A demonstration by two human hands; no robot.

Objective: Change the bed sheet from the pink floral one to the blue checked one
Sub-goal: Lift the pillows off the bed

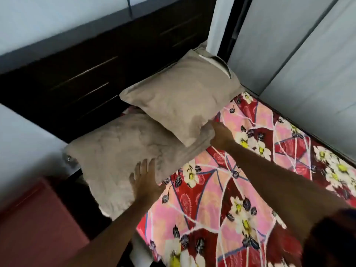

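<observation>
While the pink floral sheet (221, 199) lies spread over the mattress (139, 247) from 3 to 6 o'clock, the left hand (146, 182) rests flat, fingers straight, on the near pillow (115, 151) at 9 o'clock. Near centre the right hand (221, 135) grips a corner of the far pillow (183, 101), fingertips buried in fabric. Blur smears the headboard (77, 78) at 11 o'clock.

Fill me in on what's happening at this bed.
A person is working at the pillows. The left hand lies flat on the near pillow, while the right hand grips the corner of the far pillow, which overlaps it. The pink floral sheet lies spread beneath them, not yet removed.
</observation>
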